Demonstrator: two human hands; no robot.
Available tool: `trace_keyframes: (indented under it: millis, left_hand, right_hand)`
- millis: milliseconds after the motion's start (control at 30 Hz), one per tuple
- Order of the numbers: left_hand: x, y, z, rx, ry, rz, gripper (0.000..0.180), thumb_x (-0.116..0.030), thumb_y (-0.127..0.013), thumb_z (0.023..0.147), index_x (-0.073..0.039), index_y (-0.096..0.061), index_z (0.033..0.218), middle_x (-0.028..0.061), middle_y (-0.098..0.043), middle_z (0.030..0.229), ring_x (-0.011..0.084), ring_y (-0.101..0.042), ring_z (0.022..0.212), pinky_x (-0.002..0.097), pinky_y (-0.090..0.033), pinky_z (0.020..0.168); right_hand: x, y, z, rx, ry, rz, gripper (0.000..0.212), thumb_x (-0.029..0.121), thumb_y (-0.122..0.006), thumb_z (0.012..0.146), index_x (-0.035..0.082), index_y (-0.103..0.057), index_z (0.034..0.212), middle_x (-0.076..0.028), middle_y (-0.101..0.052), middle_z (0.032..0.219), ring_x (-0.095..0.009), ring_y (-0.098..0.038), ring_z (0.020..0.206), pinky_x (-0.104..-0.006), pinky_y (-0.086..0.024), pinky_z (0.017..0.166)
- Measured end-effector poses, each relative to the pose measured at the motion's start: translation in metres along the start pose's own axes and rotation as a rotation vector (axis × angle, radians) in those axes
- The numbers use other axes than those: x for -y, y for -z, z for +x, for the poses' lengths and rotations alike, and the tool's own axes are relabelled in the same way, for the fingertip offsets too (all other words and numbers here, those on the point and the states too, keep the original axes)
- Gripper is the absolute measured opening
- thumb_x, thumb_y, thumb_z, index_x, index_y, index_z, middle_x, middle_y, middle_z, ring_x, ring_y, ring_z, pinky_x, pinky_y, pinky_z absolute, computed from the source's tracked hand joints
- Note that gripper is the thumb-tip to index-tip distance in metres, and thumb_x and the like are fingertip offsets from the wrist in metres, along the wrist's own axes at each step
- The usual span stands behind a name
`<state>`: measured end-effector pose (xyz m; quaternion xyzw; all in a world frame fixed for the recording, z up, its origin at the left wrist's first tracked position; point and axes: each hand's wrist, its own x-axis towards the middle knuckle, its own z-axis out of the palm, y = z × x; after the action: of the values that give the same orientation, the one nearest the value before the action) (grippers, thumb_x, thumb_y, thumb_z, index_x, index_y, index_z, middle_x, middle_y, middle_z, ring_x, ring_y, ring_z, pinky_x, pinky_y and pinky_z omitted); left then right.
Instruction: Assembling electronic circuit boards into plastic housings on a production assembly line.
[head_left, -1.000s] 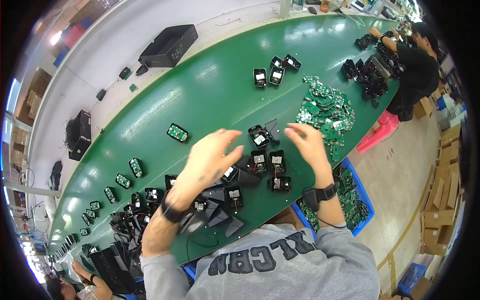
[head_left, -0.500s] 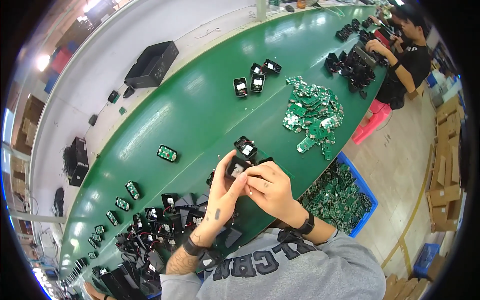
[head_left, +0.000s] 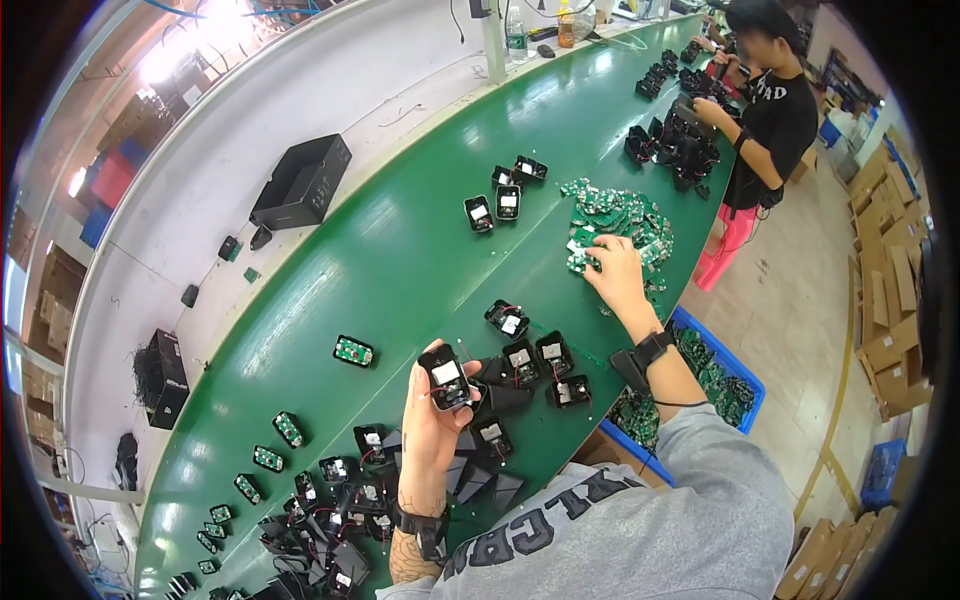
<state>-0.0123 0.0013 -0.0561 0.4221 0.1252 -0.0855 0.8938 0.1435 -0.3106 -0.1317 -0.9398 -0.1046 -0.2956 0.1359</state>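
Observation:
Upright in my left hand (head_left: 432, 430) is a black plastic casing (head_left: 447, 378), gripped between fingers and thumb. Inside the casing lie a white rectangular piece and thin red wires. My right hand (head_left: 618, 275) reaches over the left side of a heap of green circuit boards (head_left: 640, 222); its thumb and fingers curve with a gap between them, and I see no board clearly gripped. Several similar open casings (head_left: 553, 352) lie just right of my left hand. A casing with a green board fitted (head_left: 354, 351) lies to its left.
Many black casings and covers (head_left: 340, 510) crowd the near left of the green table (head_left: 400, 260). A blue bin (head_left: 745, 405) of boards stands below the right edge. A black box (head_left: 300, 180) sits on the back ledge. Another person (head_left: 765, 120) works at the far right.
My right hand has left the casing and moved right and away to the board heap. My left hand still holds the casing, now turned so its inside shows.

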Motion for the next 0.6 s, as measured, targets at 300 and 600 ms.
trace_keyframes:
  millis: [300,600]
  left_hand:
    - [-0.023,-0.015,0.004,0.169,-0.109,0.084,0.051,-0.046,-0.035,0.102,-0.019,-0.030,0.145,0.0180,-0.061,0.113,0.0142,-0.060,0.069,0.0165,-0.038,0.043]
    - [-0.032,-0.011,-0.014,0.233,-0.073,0.169,0.057,-0.024,-0.045,0.100,-0.015,-0.021,0.150,0.0172,-0.060,0.115,0.0178,-0.064,0.077,0.0208,-0.047,0.047]
  right_hand:
    - [0.015,0.023,0.015,-0.100,0.249,0.183,0.013,0.004,-0.071,0.070,0.007,-0.070,0.083,-0.005,-0.062,0.103,-0.025,-0.056,0.099,-0.0379,-0.044,0.081]
    - [0.164,0.098,-0.012,-0.121,0.238,1.128,0.022,-0.007,-0.061,0.074,-0.004,-0.071,0.093,-0.008,-0.064,0.077,-0.019,-0.057,0.067,-0.0284,-0.047,0.067]
